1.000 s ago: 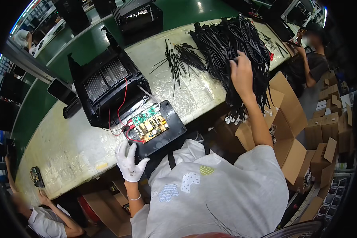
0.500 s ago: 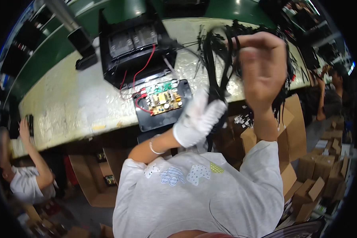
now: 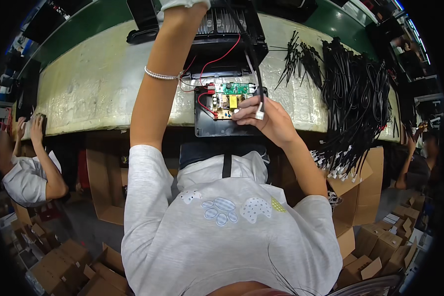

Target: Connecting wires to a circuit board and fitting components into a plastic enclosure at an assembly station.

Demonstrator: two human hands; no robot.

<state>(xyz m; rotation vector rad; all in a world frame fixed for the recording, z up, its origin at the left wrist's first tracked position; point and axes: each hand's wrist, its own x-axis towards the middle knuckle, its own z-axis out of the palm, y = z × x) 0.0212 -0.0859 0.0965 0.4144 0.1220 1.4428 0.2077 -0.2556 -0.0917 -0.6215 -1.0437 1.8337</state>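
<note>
My right hand (image 3: 274, 121) is closed on a black cable (image 3: 257, 64) near its white plug (image 3: 259, 114), just over the right side of a circuit board (image 3: 233, 101). The board, green and tan with a yellow part, lies on a flat black panel (image 3: 217, 128). Red wires (image 3: 217, 60) run from it to an open black housing (image 3: 255, 42) behind. My left hand (image 3: 185, 3), in a white glove, reaches past the housing's left part; the top edge of the picture cuts off its fingers. The held cable runs up toward the top edge.
Black cables (image 3: 357, 81) with white plugs hang over the bench edge at right, beside loose black cable ties (image 3: 293, 56). Cardboard boxes (image 3: 103, 197) stand below the bench (image 3: 98, 84). Another person (image 3: 32, 172) works at far left, one more (image 3: 419, 158) at far right.
My left hand has gone from in front of the panel to the far side of the bench. My right hand has come left and down from the cables, now pinching a cable by its plug.
</note>
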